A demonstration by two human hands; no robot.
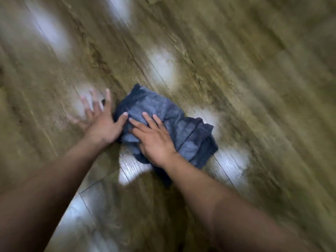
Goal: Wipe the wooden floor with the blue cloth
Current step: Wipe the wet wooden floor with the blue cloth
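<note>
A crumpled blue cloth (pixel 169 122) lies on the wooden floor (pixel 236 70) near the middle of the view. My right hand (pixel 154 137) presses flat on the cloth's near left part, fingers straight and pointing up-left. My left hand (pixel 101 120) lies flat on the bare floor just left of the cloth, fingers spread, its thumb touching the cloth's left edge. The fingertips of the left hand are blurred.
Brown wood-grain planks run diagonally across the whole view, with several pale light reflections on them. The picture is smeared by motion at its edges. Nothing else stands on the floor in view.
</note>
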